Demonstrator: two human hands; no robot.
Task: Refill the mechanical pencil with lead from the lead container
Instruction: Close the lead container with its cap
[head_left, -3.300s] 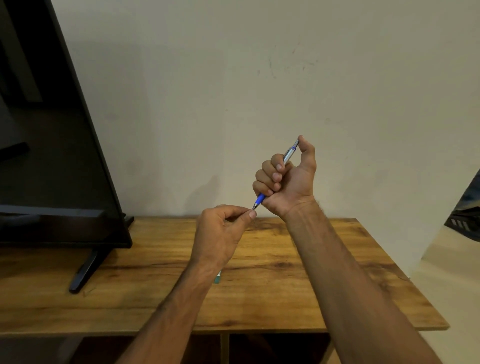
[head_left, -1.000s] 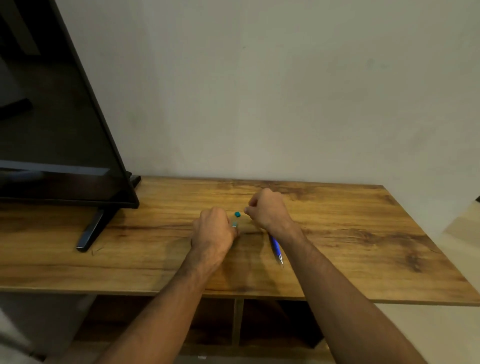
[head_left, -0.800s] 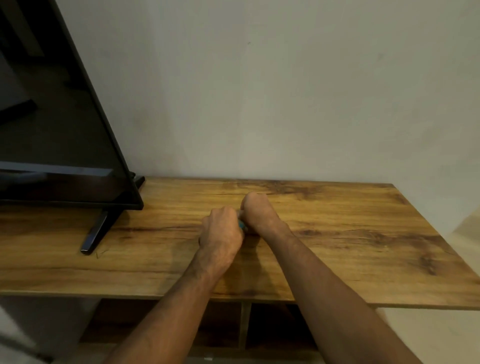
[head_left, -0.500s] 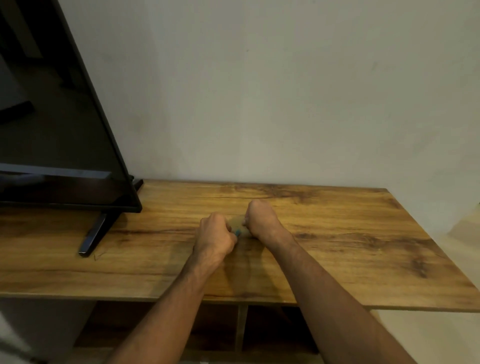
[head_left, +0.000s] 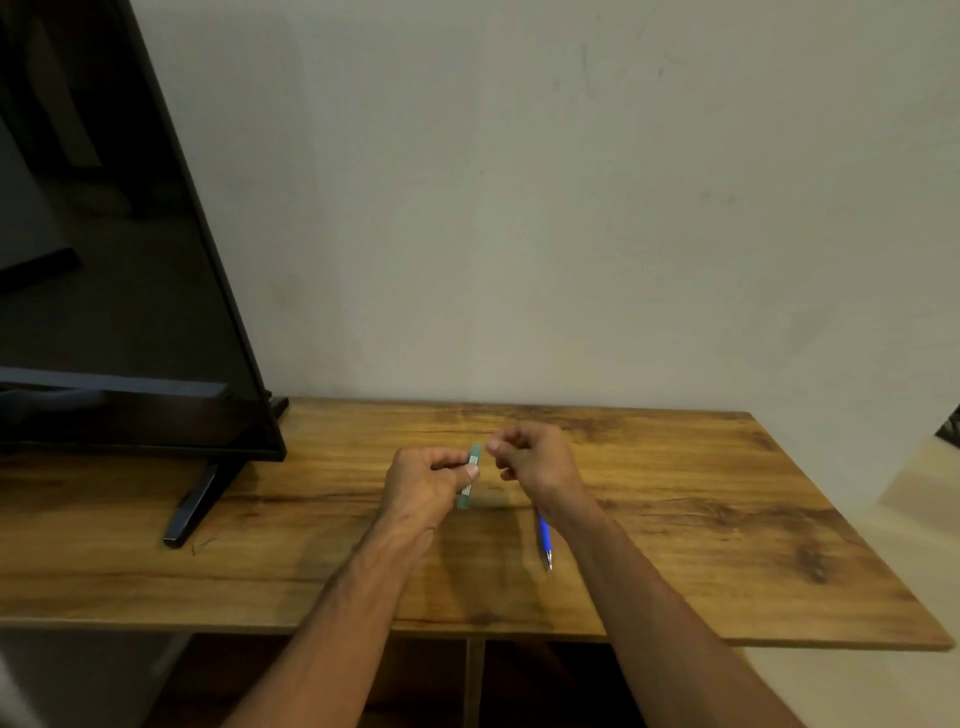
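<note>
My left hand (head_left: 426, 480) is shut on the slim teal lead container (head_left: 470, 478), held tilted just above the wooden table (head_left: 701, 545). My right hand (head_left: 530, 462) is beside the container's upper end, thumb and forefinger pinched together. Whether anything is in that pinch is too small to see. The blue mechanical pencil (head_left: 544, 540) shows from under my right wrist, its metal tip pointing toward me. It looks to be lying on the table, but my wrist hides its far end.
A black TV (head_left: 119, 291) on a slanted stand foot (head_left: 195, 506) fills the table's left side. A plain wall is close behind. The table's front edge runs below my forearms, with open shelf space under it.
The pencil was gripped upright in my right fist 3.3 s ago and now lies low by my wrist. My hands, pressed together half a second ago, have parted, and the container shows in my left hand.
</note>
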